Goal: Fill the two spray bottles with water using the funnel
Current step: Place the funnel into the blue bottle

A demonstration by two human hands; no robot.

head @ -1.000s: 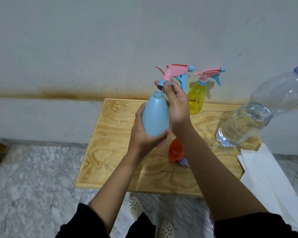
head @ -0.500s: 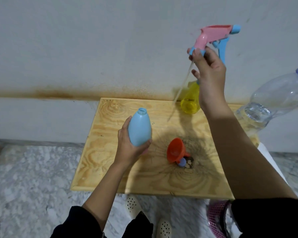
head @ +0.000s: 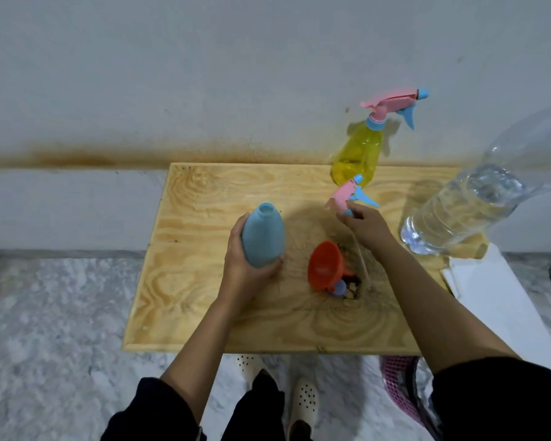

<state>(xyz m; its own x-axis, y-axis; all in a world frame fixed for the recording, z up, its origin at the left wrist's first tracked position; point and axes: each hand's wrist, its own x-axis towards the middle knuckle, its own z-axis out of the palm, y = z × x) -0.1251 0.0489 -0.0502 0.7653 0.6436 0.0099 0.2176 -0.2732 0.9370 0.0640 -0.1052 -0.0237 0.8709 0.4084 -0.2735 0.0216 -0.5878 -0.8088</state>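
Head view is showing the left hand (head: 247, 262) gripping the uncapped blue bottle (head: 263, 237) upright on the plywood board (head: 204, 300), while the right hand (head: 365, 226) is pinching the removed spray head (head: 347, 194) (tube dangling) beyond the orange funnel (head: 325, 268). Behind it, the yellow bottle (head: 358, 154) is standing capped.

A single wide-angle view from the person's head looks forward and steeply down, close over the wooden counter (head: 188, 313). The wall (head: 204, 74) behind it fills the upper half; marble floor (head: 45, 313) and the person's shoes (head: 304, 399) show below.
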